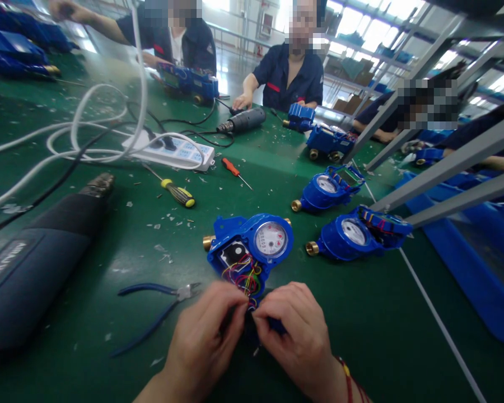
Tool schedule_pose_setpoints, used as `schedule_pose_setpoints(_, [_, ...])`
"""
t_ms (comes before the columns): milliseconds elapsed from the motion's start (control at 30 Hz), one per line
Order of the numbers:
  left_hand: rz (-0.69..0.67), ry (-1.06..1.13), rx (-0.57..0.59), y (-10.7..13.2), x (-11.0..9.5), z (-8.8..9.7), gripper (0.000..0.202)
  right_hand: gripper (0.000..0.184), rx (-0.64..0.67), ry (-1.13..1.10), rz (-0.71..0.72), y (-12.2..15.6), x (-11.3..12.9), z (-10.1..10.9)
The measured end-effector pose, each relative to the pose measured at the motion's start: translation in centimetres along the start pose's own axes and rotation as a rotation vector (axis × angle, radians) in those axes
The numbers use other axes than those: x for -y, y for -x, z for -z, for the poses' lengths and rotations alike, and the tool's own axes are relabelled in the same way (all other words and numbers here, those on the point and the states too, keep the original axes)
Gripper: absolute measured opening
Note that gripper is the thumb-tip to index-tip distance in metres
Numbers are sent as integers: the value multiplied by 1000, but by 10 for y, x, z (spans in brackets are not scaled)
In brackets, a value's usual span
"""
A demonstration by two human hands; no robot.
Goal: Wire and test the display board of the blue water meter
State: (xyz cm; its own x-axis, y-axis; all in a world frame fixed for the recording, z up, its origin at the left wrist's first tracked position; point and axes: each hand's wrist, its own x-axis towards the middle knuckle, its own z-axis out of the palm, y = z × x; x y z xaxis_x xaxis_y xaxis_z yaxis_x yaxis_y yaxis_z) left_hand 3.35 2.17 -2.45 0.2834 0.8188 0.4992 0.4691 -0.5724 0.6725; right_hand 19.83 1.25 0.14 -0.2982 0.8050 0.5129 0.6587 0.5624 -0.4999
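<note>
Both my left grip (pixel 212 333) and right grip (pixel 296 330) are pinched narrow, seemingly on the coloured wires (pixel 247 274) of the blue meter (pixel 231 230), which lies just beyond my fingertips, toward the desk's (pixel 361 313) near edge. Its dial faces up and its opened side lies toward me, probably so both grips can meet over the wiring. Leftmost, toward the near left corner, lies a heat gun (pixel 52 246); then the pliers (pixel 183 292), just beside my left grip and in its way leftward. Two more meters (pixel 336 246) crowd the right, before grey bars (pixel 445 167) and a blue bin (pixel 474 296).
</note>
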Motion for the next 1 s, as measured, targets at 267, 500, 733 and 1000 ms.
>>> schedule_pose_setpoints(267, [-18, 30, 20, 2, 1, 1, 18, 8, 39, -88, -129, -3, -2, 0])
schedule_pose_setpoints(500, [-38, 5, 24, 4, 3, 1, 19, 5, 87, -157, -197, -4, 0, 3])
schedule_pose_setpoints(733, [-162, -129, 9, 14, 8, -1, 20, 5, 200, -174, -168, -6, -2, 7])
schedule_pose_setpoints(1000, [-114, 11, 28, 16, 6, -3, 23, 12, 286, -274, -121, -6, -8, 8])
